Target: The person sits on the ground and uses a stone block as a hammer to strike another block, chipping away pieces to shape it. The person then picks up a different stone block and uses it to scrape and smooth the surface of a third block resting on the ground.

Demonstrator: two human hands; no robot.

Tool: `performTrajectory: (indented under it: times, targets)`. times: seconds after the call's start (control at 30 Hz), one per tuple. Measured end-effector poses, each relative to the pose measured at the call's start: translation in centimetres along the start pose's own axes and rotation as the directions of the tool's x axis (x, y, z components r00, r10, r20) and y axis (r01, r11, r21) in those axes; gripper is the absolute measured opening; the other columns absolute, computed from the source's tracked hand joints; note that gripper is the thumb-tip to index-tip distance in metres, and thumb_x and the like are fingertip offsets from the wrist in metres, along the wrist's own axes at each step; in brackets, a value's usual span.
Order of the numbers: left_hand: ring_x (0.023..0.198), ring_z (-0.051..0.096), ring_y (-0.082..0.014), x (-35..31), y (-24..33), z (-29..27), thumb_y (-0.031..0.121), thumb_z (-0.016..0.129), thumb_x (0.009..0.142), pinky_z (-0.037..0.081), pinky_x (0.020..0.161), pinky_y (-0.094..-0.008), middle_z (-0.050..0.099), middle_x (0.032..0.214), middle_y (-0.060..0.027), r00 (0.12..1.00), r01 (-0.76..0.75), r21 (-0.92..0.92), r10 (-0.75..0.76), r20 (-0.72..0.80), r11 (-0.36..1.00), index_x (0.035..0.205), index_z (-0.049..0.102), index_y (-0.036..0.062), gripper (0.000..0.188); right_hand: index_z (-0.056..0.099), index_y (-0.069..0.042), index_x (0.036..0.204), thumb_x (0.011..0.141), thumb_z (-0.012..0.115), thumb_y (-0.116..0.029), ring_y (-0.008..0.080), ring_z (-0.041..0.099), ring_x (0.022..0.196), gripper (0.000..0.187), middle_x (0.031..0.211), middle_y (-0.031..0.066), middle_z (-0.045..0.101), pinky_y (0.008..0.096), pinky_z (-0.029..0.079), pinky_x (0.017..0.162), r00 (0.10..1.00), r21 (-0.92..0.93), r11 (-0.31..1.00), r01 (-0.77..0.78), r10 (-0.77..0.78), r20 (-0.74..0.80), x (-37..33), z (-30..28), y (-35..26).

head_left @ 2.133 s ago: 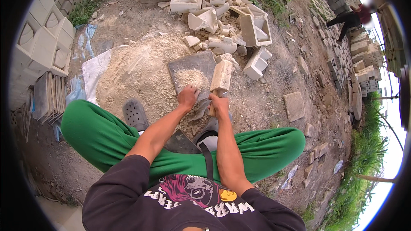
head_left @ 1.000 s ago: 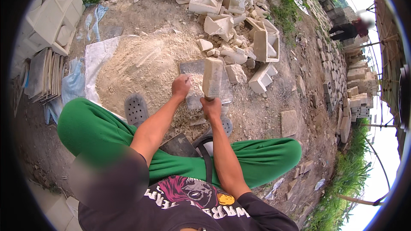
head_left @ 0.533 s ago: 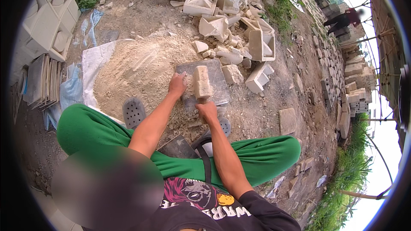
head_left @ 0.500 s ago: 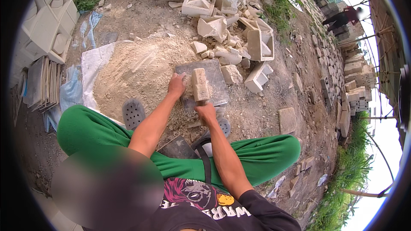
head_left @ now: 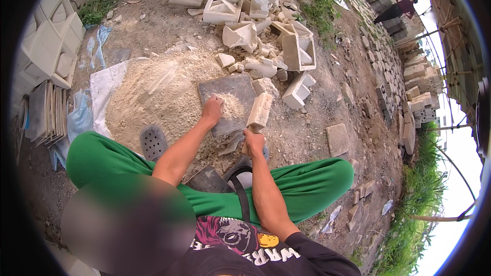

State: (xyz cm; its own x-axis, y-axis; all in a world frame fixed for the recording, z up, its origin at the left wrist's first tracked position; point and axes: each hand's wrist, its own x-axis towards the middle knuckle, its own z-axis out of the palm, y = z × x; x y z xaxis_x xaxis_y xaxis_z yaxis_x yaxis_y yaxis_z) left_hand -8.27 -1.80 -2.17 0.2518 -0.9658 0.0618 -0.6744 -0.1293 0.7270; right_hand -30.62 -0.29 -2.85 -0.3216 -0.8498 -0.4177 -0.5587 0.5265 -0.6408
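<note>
My right hand (head_left: 253,141) is wrapped round the handle of a mallet with a blocky, dusty, wood-like head (head_left: 261,109). The head is at the right edge of a dark, flat slab (head_left: 230,84). Pale crushed crumbs (head_left: 233,106) lie on the slab. At their left side rests my left hand (head_left: 213,108), its fingers curled in; whatever they may hold is hidden. To the left of the slab spreads a heap of pale grit (head_left: 153,89) on a white sheet (head_left: 105,84).
Broken pale moulded blocks (head_left: 255,36) are piled beyond the slab. Stacked pale blocks (head_left: 56,30) and thin boards (head_left: 53,110) stand at the left. My grey clogs (head_left: 152,142) are near the heap. Another person (head_left: 401,9) is far off at the upper right.
The mallet head has moved from over the slab's middle to its right edge, tilting right, and the crumbs beneath now show. My left hand has shifted slightly nearer to me, onto the crumbs.
</note>
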Motion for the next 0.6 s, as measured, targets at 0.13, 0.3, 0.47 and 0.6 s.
performTrajectory:
  times: [0.13, 0.3, 0.47, 0.6]
  targets:
    - [0.096, 0.061, -0.0399, 0.2, -1.0, 0.0, 0.004, 0.057, 0.085, 0.05, 0.086, -0.0467, 0.059, 0.104, -0.0225, 0.992, 0.063, 0.032, -0.059, -0.116, 0.998, 0.099, 0.069, 0.0041, 0.019, 0.071, 0.004, 0.076, 0.07, 0.076, -0.028, 0.0242, 0.067, 0.052, 0.033, 0.068, 0.0136, 0.068, 0.0375, 0.055, 0.055, 0.998, -0.052, 0.997, 0.061, -0.059, 0.035, -1.2, 2.9, 0.0]
    - [0.096, 0.061, -0.04, 1.3, -1.5, -1.5, 0.005, 0.058, 0.084, 0.051, 0.085, -0.0462, 0.059, 0.105, -0.0223, 0.995, -0.001, 0.053, -0.004, 0.096, 0.999, 0.094, 0.069, 0.003, 0.015, 0.071, 0.007, 0.077, 0.068, 0.074, -0.036, 0.0266, 0.069, 0.058, 0.044, 0.07, 0.0169, 0.07, 0.0378, 0.055, 0.062, 0.963, -0.22, 0.94, 0.261, -0.238, 0.124, -3.4, 4.6, -1.8]
    - [0.094, 0.062, -0.0387, 1.0, -2.9, -1.9, 0.007, 0.059, 0.084, 0.051, 0.085, -0.0458, 0.06, 0.1, -0.021, 0.999, 0.022, -0.035, -0.021, 0.026, 0.999, 0.09, 0.07, 0.003, 0.013, 0.072, 0.003, 0.079, 0.071, 0.074, -0.029, 0.0222, 0.069, 0.056, 0.033, 0.064, 0.0122, 0.069, 0.0359, 0.054, 0.057, 0.942, -0.144, 0.963, 0.229, -0.182, 0.281, -4.9, 2.9, -6.0]
    - [0.094, 0.064, -0.034, -0.1, -4.0, -2.3, 0.007, 0.062, 0.085, 0.051, 0.084, -0.0419, 0.064, 0.1, -0.0162, 0.978, 0.157, -0.034, -0.16, -0.133, 0.987, 0.101, 0.072, 0.0059, 0.02, 0.072, 0.003, 0.081, 0.072, 0.075, -0.03, 0.0249, 0.07, 0.061, 0.034, 0.065, 0.0147, 0.068, 0.0368, 0.053, 0.059, 0.914, 0.018, 0.944, 0.329, -0.323, 0.247, -6.9, 1.2, -10.9]
